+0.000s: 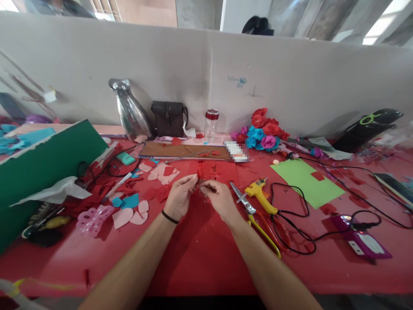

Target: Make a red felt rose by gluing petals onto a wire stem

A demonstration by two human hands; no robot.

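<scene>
Over the middle of the red table, both hands come together with their fingertips almost touching. My left hand [180, 198], with a black band at the wrist, is closed in a pinch on a small piece of red crepe paper [200, 170] that stands up at its fingertips. My right hand [217, 196] is also pinched, just beside the lower end of that paper; what lies between its fingers is too small to make out. Nearest to my right hand are scissors [244, 199] and a yellow hot glue gun [260, 196]. Pink paper petals [130, 216] lie left of my left hand.
A steel jug [130, 112], a dark bag [169, 119], a glass jar [211, 125] and paper roses [266, 129] stand along the grey partition. A green board [48, 172] rises at left. Black cables run to a purple power strip [363, 239] at right, near green paper [306, 183].
</scene>
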